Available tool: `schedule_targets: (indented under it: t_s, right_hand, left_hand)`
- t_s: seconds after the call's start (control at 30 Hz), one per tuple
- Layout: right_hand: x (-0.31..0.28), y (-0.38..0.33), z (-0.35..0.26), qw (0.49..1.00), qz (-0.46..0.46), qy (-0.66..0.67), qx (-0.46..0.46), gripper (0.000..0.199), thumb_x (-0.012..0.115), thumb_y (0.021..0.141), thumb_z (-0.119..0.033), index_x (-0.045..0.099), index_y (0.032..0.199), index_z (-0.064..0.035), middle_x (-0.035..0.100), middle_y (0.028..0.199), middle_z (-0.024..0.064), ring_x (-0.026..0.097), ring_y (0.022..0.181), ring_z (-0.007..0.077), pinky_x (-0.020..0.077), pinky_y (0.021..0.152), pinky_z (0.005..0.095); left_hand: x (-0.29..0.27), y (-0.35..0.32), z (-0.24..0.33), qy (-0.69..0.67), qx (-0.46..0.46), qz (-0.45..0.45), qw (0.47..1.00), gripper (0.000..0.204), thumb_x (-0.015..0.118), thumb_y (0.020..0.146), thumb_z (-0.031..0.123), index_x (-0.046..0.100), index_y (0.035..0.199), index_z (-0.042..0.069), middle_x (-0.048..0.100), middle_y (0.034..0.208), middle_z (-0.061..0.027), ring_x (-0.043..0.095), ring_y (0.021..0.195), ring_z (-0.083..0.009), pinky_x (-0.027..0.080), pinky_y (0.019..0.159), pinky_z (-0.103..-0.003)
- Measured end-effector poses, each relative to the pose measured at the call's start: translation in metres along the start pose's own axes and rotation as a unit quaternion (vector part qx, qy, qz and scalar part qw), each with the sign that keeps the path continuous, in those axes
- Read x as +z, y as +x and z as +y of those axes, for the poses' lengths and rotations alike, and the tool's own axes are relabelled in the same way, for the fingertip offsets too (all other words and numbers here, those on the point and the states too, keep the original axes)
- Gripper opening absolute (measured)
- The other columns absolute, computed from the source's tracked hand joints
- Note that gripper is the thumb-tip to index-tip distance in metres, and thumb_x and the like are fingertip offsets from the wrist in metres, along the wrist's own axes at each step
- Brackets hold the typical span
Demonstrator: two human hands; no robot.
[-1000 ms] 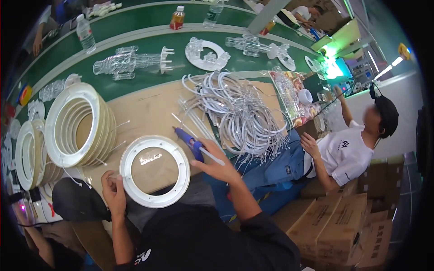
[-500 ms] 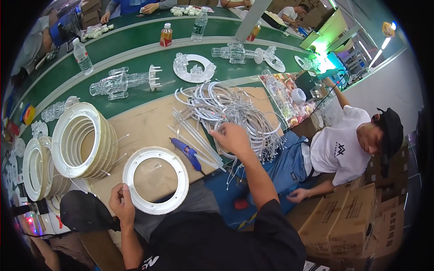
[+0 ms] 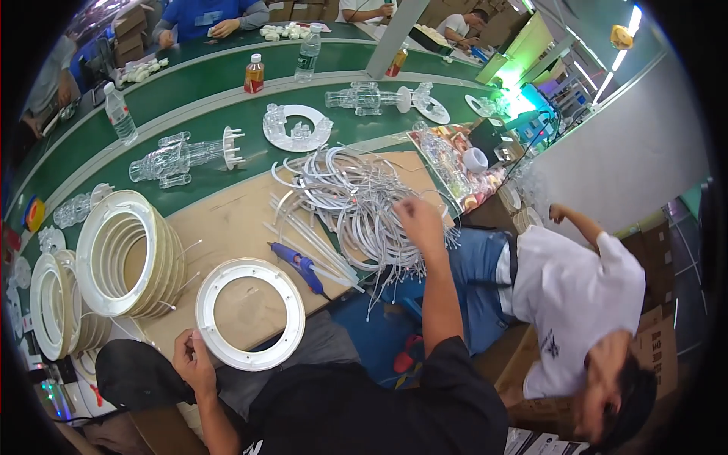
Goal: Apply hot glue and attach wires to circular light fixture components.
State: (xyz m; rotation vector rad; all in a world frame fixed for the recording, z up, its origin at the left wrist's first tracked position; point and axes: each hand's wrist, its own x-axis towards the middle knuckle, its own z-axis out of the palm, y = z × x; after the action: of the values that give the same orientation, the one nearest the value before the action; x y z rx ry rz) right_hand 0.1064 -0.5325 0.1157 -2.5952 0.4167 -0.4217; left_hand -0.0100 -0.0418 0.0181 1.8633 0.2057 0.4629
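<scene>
A white ring (image 3: 292, 296) lies flat at the near edge of the brown board, with small holes round its face. At its lower left rim, my left hand (image 3: 195, 365) is closed, the thumb at the edge and the other fingers curled. Over a tangled heap of white flexible tubes with thin wires (image 3: 356, 199), my right hand (image 3: 422, 226) has its fingers drawn together. What lies between those fingertips is too small to make out. A blue glue gun (image 3: 297, 265) rests between the ring and the heap, beside several straight clear sticks (image 3: 322, 254).
Stacked white ring frames (image 3: 114, 254) stand at the left. Clear plastic assemblies (image 3: 178, 158) and bottles (image 3: 119, 114) line the green bench (image 3: 250, 125) beyond the board (image 3: 220, 216). At the right, a co-worker in a white shirt (image 3: 576, 292) leans over near cardboard boxes (image 3: 656, 353).
The view has shifted slightly. My right hand has moved right and a little up over the tube heap. My left hand stays by the ring. The co-worker has turned and bent down.
</scene>
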Motion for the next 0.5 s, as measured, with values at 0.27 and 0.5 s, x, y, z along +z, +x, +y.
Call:
schedule_targets:
  t_s: [0.27, 0.5]
  right_hand:
    - [-0.018, 0.011, 0.008, 0.996, -0.03, -0.077, -0.042, 0.03, 0.07, 0.087, -0.033, 0.074, 0.094, -0.0037, 0.071, 0.085, 0.0205, 0.069, 0.079, 0.0359, 0.053, 0.072, 0.0432]
    - [-0.044, 0.042, -0.017, 0.977, 0.151, 0.138, -0.058, 0.023, 0.074, 0.09, -0.021, 0.073, 0.095, 0.0014, 0.056, 0.066, -0.0047, 0.048, 0.062, 0.0045, 0.0386, 0.055, 0.025]
  left_hand:
    - [0.003, 0.003, 0.002, -0.008, 0.018, -0.013, 1.0, 0.012, 0.064, 0.097, 0.008, 0.066, 0.101, -0.004, 0.059, 0.076, 0.0008, 0.048, 0.066, -0.0056, 0.039, 0.06, -0.022]
    - [0.004, 0.001, 0.003, -0.029, 0.017, -0.012, 0.999, 0.011, 0.064, 0.097, 0.007, 0.066, 0.099, -0.004, 0.059, 0.076, 0.0006, 0.047, 0.066, -0.0059, 0.039, 0.06, -0.022]
